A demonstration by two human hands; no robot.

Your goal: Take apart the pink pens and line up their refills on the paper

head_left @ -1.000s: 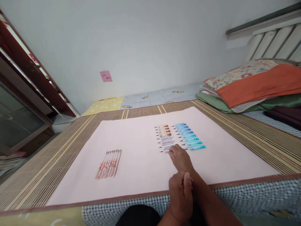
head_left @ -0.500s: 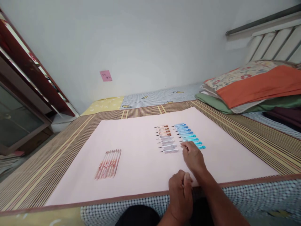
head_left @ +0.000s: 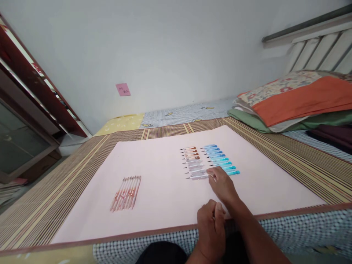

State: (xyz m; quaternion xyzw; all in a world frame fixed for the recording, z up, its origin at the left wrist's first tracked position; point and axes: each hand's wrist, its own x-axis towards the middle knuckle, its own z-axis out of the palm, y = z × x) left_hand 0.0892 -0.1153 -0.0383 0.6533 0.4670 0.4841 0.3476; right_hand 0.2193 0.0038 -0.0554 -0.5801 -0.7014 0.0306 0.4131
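Note:
A pale pink sheet lies on a striped mat. On it are two neat rows of pens: brown-to-clear ones on the left and blue-to-teal ones on the right. My right hand reaches to the near end of the rows, with its fingertips at the cap end of the nearest clear pen. My left hand rests at the sheet's front edge, curled into a loose fist; I cannot make out anything in it. A bundle of reddish pens lies far to the left.
Folded bedding with an orange pillow is stacked at the right. A dark red cabinet stands at the left. A pink sticky note hangs on the white wall. Checked fabric covers the bed's front edge.
My right hand moved from the clear pens to the blue row's near end, then back left to the gap between the rows. The left hand stayed put.

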